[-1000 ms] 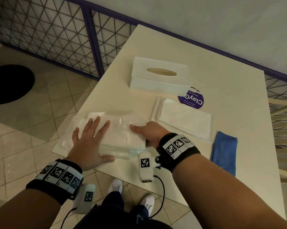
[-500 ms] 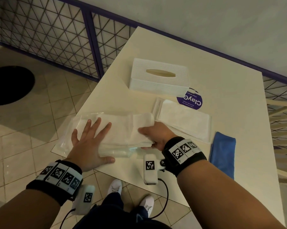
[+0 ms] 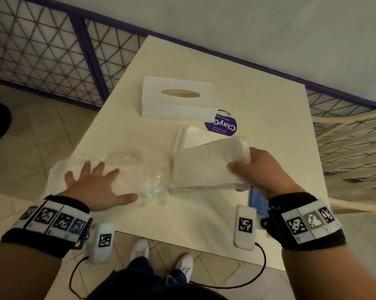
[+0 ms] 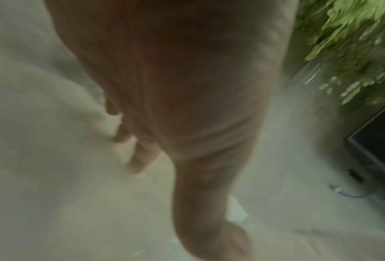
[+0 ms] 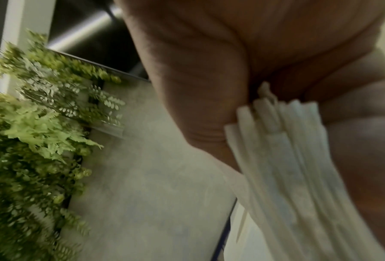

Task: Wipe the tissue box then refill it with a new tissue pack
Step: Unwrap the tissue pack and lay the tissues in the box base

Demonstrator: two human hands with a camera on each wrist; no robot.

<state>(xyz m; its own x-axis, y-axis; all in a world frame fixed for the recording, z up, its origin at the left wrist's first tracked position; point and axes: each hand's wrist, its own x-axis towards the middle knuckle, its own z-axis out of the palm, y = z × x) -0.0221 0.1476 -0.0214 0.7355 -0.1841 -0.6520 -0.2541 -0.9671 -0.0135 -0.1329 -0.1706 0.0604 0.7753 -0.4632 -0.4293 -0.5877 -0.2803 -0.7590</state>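
- The tissue box (image 3: 178, 98) sits at the far middle of the table (image 3: 269, 131), slot up and showing no tissue, well apart from both my hands.
- My right hand (image 3: 261, 169) is clamped on the stack of tissues (image 3: 206, 165), thumb on top and fingers underneath; the right wrist view shows the folded edges pinched in my palm.
- The stack is out of its clear plastic wrapper (image 3: 126, 167), held just above the table, right of the wrapper and near the box's right end.
- My left hand (image 3: 96, 185) lies flat with fingers spread, pressing the wrapper down at the near left edge; it grips nothing.
- A flat white panel (image 3: 182, 135), possibly the box's base, lies behind the stack, beside a purple round sticker (image 3: 224, 124).
- The blue cloth (image 3: 258, 202) lies at the near right, partly hidden under my right wrist, touched by neither hand.
- I judge the wiping finished, though the pictures cannot prove it, and the unwrapping done.
- Left to do: load the stack into the box, close it up and feed a tissue through the slot.
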